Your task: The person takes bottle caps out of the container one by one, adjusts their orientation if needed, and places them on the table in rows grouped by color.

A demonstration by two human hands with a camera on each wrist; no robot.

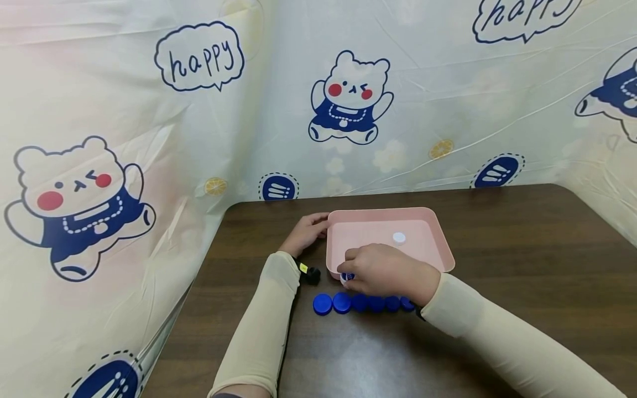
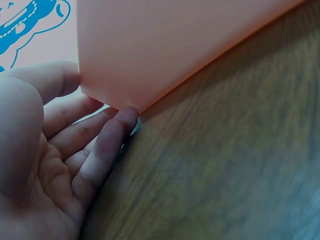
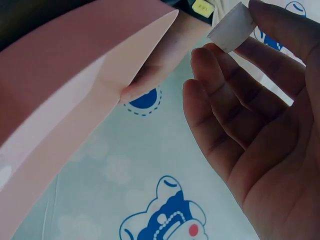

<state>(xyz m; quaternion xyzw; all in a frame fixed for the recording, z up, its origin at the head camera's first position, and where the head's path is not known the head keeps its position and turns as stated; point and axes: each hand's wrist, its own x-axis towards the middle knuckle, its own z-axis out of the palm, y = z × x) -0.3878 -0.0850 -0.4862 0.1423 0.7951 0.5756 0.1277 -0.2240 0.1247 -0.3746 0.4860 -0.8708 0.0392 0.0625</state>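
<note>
My left hand holds the far left corner of a shallow pink tray; its thumb is at the rim and other fingertips touch the corner low down near the table. Over the near left edge of the tray, my right hand pinches a small white bottle cap between thumb and fingers, its top marked dark blue in the head view. The remaining fingers are loosely bent. Inside the tray lies another white cap. A row of several blue bottle caps sits in front of the tray, partly behind my right wrist.
The brown wooden table extends to both sides of the tray. A printed curtain with bears hangs behind and to the left. A black wrist device with a yellow label sits at my left wrist.
</note>
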